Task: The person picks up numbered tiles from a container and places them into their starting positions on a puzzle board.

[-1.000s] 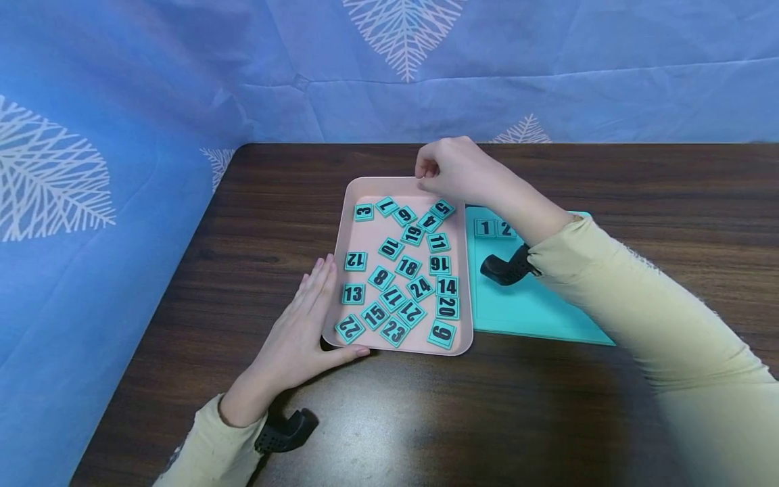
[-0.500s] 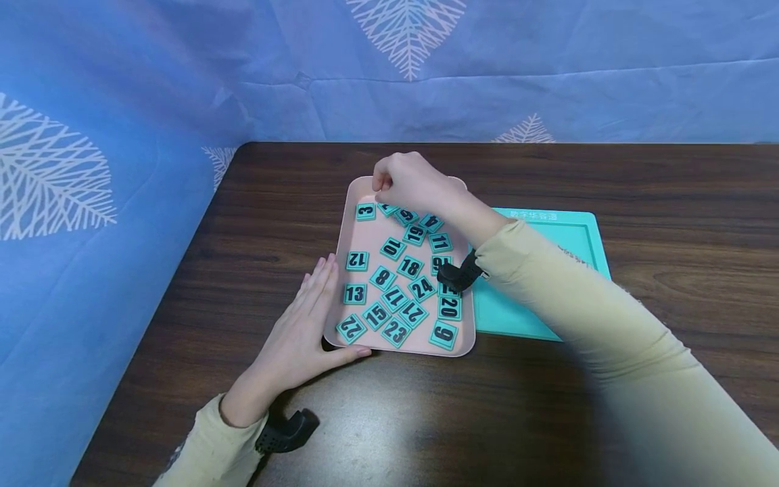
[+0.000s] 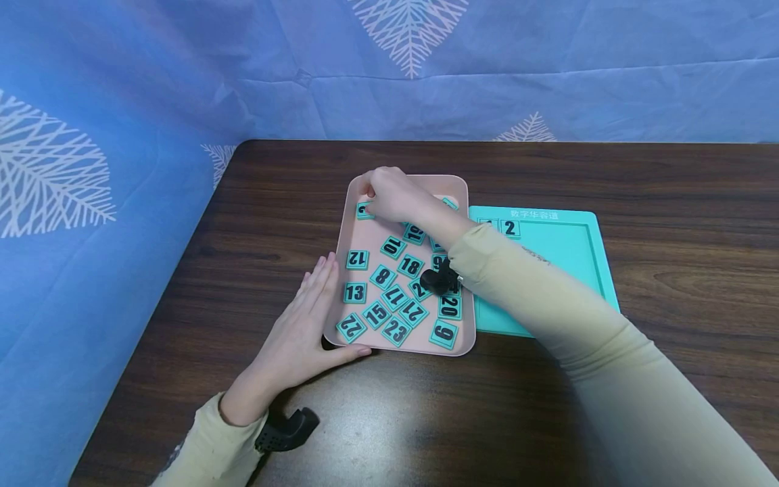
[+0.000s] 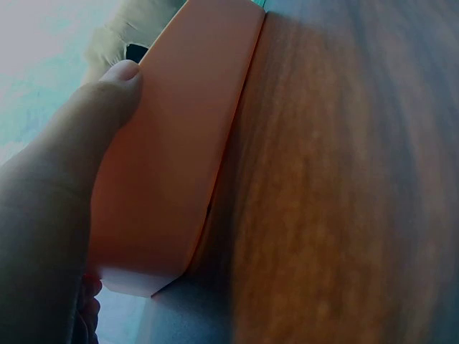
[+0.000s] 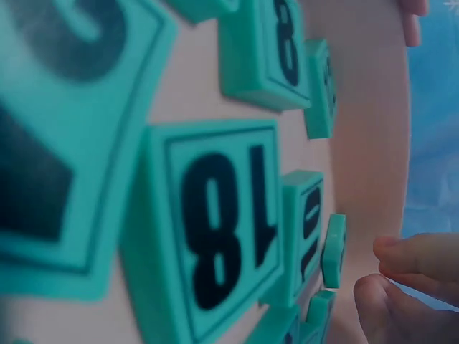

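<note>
A pink tray [image 3: 392,350] holds several loose turquoise number tiles, such as tile 18 [image 5: 215,222] and tile 12 [image 3: 357,260]. My right hand [image 3: 395,196] reaches over its far left corner, fingers bent down at tile 3 [image 3: 363,210]. The right wrist view shows the thumb and a finger slightly apart beside that tile, with nothing seen between them. My left hand [image 3: 298,325] rests along the tray's near left corner; its thumb [image 4: 118,86] lies against the outer wall. A turquoise board [image 3: 548,250] to the right bears tile 2 [image 3: 510,228] and a partly hidden tile.
Tray and board stand side by side on a dark wooden table [image 3: 274,223]. Behind and to the left hangs a blue curtain [image 3: 274,54] with white leaf prints. My right forearm crosses over the board and hides part of both.
My right hand has moved left and lower, from above the tray's far right part to tile 3 at its far left. The left hand and the tray have stayed put.
</note>
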Tool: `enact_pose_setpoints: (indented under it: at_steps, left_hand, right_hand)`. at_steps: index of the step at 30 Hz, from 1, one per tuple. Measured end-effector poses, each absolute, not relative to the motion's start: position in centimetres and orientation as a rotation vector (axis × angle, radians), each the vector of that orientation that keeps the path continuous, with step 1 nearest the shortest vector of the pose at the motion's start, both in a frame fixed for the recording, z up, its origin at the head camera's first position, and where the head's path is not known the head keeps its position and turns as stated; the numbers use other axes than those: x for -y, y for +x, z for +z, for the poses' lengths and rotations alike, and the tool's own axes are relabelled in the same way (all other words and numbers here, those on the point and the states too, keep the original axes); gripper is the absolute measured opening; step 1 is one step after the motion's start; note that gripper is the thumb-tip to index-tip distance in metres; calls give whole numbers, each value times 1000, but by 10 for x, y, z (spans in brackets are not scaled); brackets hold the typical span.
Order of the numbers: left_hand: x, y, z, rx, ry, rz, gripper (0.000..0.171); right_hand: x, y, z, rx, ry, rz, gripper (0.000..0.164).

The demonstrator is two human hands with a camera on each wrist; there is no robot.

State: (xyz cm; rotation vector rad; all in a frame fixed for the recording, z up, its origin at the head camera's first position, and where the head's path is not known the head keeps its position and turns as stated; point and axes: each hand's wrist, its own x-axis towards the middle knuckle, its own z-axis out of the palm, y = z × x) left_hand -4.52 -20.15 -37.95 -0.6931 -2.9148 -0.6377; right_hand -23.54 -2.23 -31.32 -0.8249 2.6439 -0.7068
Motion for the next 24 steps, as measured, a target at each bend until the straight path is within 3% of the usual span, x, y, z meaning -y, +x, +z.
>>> enact_pose_setpoints:
  at_steps: [7, 14, 19, 24]
  left_hand:
    - [202, -45, -379, 2914, -690, -636, 121]
    - [202, -44, -379, 2936, -670, -639, 122]
    - [202, -45, -378, 2925, -677, -646, 122]
    - [201, -46, -378, 2920, -684, -648, 122]
  right_hand:
    - [27, -238, -317, -2662, -781, -624, 10]
    - [29, -239, -324, -2633, -798, -592, 29]
    - [30, -241, -328, -2644, -833, -569, 12]
    - [31, -239, -326, -2627, -802, -541, 8]
